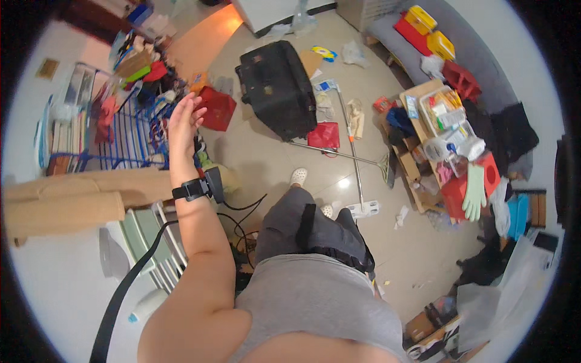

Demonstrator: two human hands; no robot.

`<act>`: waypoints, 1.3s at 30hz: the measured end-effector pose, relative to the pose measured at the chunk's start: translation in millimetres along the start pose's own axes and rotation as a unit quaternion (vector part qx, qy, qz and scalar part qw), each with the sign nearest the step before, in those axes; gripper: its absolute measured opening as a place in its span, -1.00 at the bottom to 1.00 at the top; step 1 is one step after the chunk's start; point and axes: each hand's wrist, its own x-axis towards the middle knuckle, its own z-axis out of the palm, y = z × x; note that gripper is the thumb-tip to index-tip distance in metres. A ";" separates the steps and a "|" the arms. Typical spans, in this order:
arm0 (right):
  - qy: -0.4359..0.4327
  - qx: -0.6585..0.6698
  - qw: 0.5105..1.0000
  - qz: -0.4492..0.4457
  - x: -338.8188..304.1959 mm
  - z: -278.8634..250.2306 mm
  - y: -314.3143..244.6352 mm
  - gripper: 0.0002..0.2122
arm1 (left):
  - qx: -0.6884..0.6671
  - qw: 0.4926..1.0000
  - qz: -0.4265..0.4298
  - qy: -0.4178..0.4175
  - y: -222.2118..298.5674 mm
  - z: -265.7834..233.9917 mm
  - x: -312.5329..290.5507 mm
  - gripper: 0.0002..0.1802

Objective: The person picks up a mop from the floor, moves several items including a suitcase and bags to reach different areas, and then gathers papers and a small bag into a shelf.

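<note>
My left arm reaches up the left side of the picture, with a black strap and a small black device (203, 186) at the wrist. My left hand (183, 121) is open, its fingers loosely bent and apart, and nothing shows in it. Nearest to its fingers is a red bag or box (216, 109); I cannot tell whether they touch. To the hand's left stands a blue wire rack (124, 130) heaped with clothes. A large black suitcase (272, 85) is on the floor farther to the right. My right hand is not in view.
A flat mop (363, 209) and a squeegee-like tool (387, 169) lie crossed on the tiled floor, beside a red pouch (324, 135). At right, a cluttered wooden shelf (417, 97) has a pale green glove (474, 192) near it. Black cables (245, 207) hang by my left side.
</note>
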 end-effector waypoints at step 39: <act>0.044 -0.377 0.915 0.134 230.4 85.7 -251.7 -0.78 | -0.036 0.980 -0.193 0.027 -109.9 -126.4 153.3 -0.54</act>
